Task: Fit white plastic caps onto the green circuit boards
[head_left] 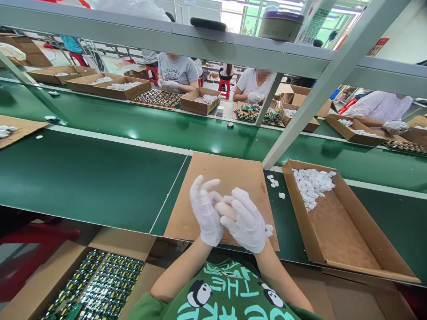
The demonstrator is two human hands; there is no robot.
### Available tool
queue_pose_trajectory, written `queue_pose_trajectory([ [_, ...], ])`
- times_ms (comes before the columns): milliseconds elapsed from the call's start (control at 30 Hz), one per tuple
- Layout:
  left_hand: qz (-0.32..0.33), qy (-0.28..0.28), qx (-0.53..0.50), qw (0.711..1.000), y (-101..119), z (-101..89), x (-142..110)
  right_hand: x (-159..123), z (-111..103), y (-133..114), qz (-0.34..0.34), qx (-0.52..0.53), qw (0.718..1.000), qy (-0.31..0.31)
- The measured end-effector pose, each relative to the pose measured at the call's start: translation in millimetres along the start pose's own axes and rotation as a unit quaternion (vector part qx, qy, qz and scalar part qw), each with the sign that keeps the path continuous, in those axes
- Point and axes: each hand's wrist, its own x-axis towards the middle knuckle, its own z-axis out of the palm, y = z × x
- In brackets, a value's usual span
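Note:
My left hand (207, 215) and my right hand (246, 220), both in white gloves, meet above a brown cardboard sheet (230, 171) on the green bench. A pinkish fingertip shows between them. Two fingers of the left hand are raised, while the others bend in toward the right hand. The right hand's fingers are curled, its thumb pointing at the left hand. Whatever lies between them is hidden or too small to make out. Beside the right wrist, a few small white round pieces (268, 230) lie on the cardboard.
Right of the sheet, a cardboard tray (353, 231) holds a heap of white pieces (312, 184); several loose ones (272, 180) lie beside it. At lower left, a box contains green circuit boards (110, 284). A slanted metal post (300, 106) rises ahead. Co-workers sit across the green belt (160, 126).

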Motion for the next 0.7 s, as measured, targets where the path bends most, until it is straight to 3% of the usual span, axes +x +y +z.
queue_pose_trajectory([
  [100,0.055,0.012,0.028,0.998,-0.3,1.4,-0.2,6.8,1.3,-6.7,-0.063,-0.06,0.996,-0.009],
  [167,0.08,0.011,0.028,0.996,-2.7,1.6,-0.9,9.8,2.2,-11.7,-0.06,-0.085,0.995,0.004],
  [367,0.113,0.003,0.018,0.993,-11.2,2.1,-1.2,18.2,4.9,-23.4,0.151,-0.003,0.986,0.075],
  [600,0.113,0.018,0.031,0.993,-15.7,2.2,-1.2,23.7,11.9,-24.2,0.244,0.035,0.963,0.108],
  [700,0.059,-0.047,0.04,0.996,-12.3,-6.2,1.8,22.5,10.8,-20.0,0.228,0.032,0.966,0.115],
])
